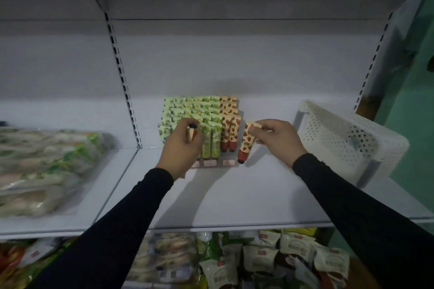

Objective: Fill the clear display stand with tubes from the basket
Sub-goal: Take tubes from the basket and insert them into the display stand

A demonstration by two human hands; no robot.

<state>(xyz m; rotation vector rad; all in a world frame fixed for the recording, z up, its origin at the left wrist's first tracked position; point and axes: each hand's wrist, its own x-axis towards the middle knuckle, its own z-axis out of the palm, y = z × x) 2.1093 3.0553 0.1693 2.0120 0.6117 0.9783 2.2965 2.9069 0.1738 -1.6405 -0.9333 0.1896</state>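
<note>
At the far left of your shelf (234,197) lies a heap of bagged goods (42,166), blurred, reaching close to the slotted upright (124,82) that divides the two bays. Between that heap and the display stand (212,164) the white board is open, and the near strip of shelf runs bare up to its front lip.

Your left hand (182,148) hovers over the stand's left columns, its fingers curled round a small tube (191,133) with a dark cap that points away from you. The hand hides the near left part of the stand.

The stand sits mid-shelf, a little back from the front edge. Its green-patterned tubes (209,143) fill the left and middle columns in stepped rows rising toward the back wall; red-patterned tubes (229,134) fill the right column. Small price labels show along its near edge.

Just right of the stand's right edge, your right hand (278,139) pinches the crimped end of a strawberry tube (246,143), which hangs tilted, dark cap down near the shelf; you cannot tell whether the cap touches.

Further right there is a gap of bare shelf, then the white perforated basket (328,134), tipped on its side by the right upright. Its contents cannot be made out.

Below the shelf edge, more packets (270,260) crowd the lower tier.
</note>
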